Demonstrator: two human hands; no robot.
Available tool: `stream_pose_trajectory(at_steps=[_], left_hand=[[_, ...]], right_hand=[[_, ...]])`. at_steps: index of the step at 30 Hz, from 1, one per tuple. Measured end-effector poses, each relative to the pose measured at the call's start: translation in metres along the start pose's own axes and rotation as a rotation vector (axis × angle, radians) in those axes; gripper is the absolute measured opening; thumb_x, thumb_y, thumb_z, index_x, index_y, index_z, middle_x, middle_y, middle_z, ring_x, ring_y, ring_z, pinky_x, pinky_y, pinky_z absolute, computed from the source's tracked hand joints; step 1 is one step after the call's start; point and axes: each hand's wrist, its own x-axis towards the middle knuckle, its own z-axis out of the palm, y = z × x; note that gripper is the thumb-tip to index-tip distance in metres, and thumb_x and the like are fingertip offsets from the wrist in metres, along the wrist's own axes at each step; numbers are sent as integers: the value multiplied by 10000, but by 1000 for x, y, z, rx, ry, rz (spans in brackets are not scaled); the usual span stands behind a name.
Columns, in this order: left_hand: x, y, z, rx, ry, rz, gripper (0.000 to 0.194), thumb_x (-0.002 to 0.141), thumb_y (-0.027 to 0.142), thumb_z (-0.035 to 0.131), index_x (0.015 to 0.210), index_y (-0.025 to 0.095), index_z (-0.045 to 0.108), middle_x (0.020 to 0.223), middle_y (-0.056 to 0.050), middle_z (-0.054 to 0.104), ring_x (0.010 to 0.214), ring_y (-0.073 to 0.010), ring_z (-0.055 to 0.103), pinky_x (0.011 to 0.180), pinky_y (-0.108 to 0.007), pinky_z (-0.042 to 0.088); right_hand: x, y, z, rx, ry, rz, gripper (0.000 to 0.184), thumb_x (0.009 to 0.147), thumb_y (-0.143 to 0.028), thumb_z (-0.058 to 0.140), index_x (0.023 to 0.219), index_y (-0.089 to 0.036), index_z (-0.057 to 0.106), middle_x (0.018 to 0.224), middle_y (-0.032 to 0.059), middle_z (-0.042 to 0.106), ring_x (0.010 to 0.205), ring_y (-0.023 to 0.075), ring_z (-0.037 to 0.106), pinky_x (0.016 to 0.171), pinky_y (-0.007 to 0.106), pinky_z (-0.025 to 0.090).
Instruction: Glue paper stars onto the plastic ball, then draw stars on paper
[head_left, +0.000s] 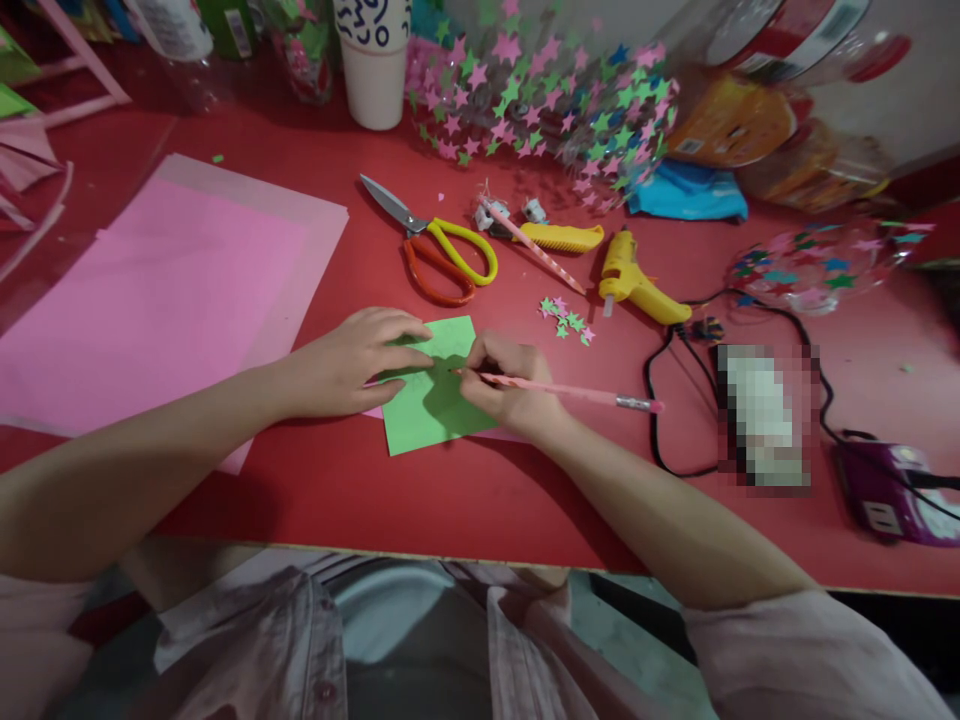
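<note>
A small sheet of green paper (420, 425) lies on the red table in front of me, with a bit of pink paper showing from under its edges. My left hand (367, 362) rests flat with fingers spread, its fingertips on the green sheet's left side. Pinched in my right hand (514, 385) is a pink pencil (577, 391), its point down at the middle of the sheet and its eraser end towards the right. Some of the sheet is hidden beneath my hands.
Large pink sheets (195, 270) lie at left. Beyond my hands are scissors (427, 240), a yellow cutter (562, 237), another pencil (536, 245), small paper stars (566, 320) and a yellow glue gun (637, 280). Its black cord loops right. A white cup (375, 80) stands behind.
</note>
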Motion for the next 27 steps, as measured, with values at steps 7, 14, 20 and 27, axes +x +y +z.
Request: stream_pose_trajectory(at_steps=[7,14,20,27], left_hand=[[0,0,-1,-7,-11,-6,298,895,217,509,1161,168,635,1292,-148,562,1214,-276,506,1029,-472,403],[0,-1,0,-3,-1,-2,289,889,217,512,1147,172,634,1295,-147,561,1215,-271,506,1034,-463,400],[0,0,-1,-5,-14,-14,291,887,223,513,1151,189,630,1301,-137,561,1217,-266,504,1036,-463,399],[0,0,1,27,-8,1,288,891,212,498,1146,188,629,1296,-138,557,1216,-265,497,1034,-473,403]], right_hand=[[-1,1,1,-80,-47,-71,124,667,-138,481,629,-210,388,540,-77,367,497,54,318,477,201,245],[-3,-5,-2,-65,-123,-153,119,661,-116,460,633,-207,389,536,-84,371,488,49,316,476,188,248],[-3,-7,-3,-56,-175,-191,132,697,-136,478,637,-208,384,546,-83,391,497,48,342,488,182,258],[-2,-7,-4,31,-166,-141,141,725,-160,513,635,-205,415,542,-79,405,495,53,341,487,192,267]])
